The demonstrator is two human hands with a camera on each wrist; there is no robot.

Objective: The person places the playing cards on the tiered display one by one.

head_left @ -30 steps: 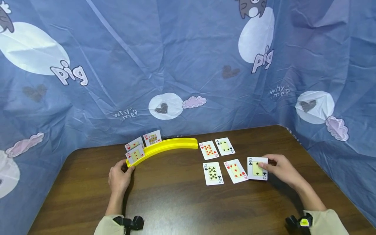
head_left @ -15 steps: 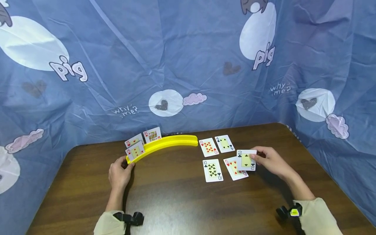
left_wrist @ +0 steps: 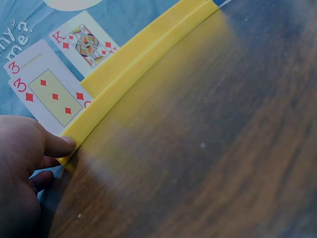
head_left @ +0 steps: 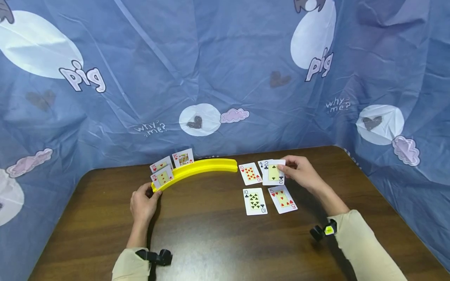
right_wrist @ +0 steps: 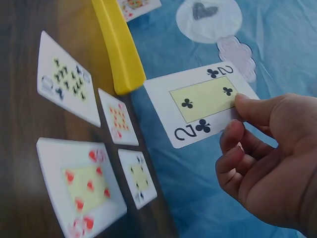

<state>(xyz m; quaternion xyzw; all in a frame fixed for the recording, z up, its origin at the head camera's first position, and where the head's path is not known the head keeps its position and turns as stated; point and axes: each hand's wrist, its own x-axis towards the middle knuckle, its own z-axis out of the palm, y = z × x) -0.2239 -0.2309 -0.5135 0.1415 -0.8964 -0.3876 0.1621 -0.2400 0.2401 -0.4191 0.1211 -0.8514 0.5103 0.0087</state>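
Observation:
My right hand (head_left: 299, 171) pinches the two of clubs playing card (right_wrist: 203, 103) by its edge, thumb on its face. In the head view this card overlaps the four of spades (right_wrist: 138, 177). With thumb in front and fingers behind, my left hand (head_left: 143, 205) grips the left end of a curved yellow card holder (head_left: 204, 166). Standing in the holder are the three of diamonds (left_wrist: 54, 96), another three (head_left: 161, 164) partly hidden behind it, and the king of diamonds (left_wrist: 86, 42).
Face up on the wooden table (head_left: 207, 234) lie the ten of hearts (head_left: 250, 173), the ten of clubs (head_left: 254, 201) and the five of hearts (head_left: 283, 199), right of the holder. A blue printed cloth (head_left: 140, 78) hangs behind the table.
My right hand has carried the two of clubs left and away from me, from beside the five of hearts to over the four of spades. My left hand stays at the holder's end.

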